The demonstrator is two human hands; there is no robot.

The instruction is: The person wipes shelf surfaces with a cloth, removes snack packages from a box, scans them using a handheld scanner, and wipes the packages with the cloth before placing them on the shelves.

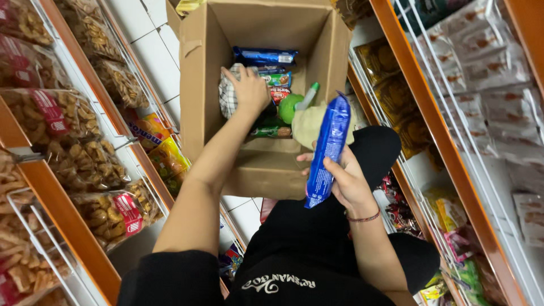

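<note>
Brown corrugated cardboard fills the middle of the aisle: an open cardboard box (266,164) sits on the white tiled floor (153,56) between two orange-framed wire shelves, and a person in black crouches over it. The right hand (345,181) is closed around a long blue glossy snack packet (327,148), holding it upright just over the near rim of the box, clear of everything inside. The left hand (249,88) reaches down into the box with fingers spread, resting on a white checked-pattern packet (228,99) at the left side; whether it is actually gripping it I cannot tell. Beside it lie a dark blue biscuit packet (265,56), a green plastic bottle (294,105) and a few smaller red and green wrappers. The box looks to me about half emptied, with a layer of goods on its bottom and bare walls above. The left shelf rack (85,170) already carries clear bags of brown fried snacks (85,164), and the right shelf rack (453,164) holds pale packets (498,68), so much of the stocking seems done while the box's remainder waits.
</note>
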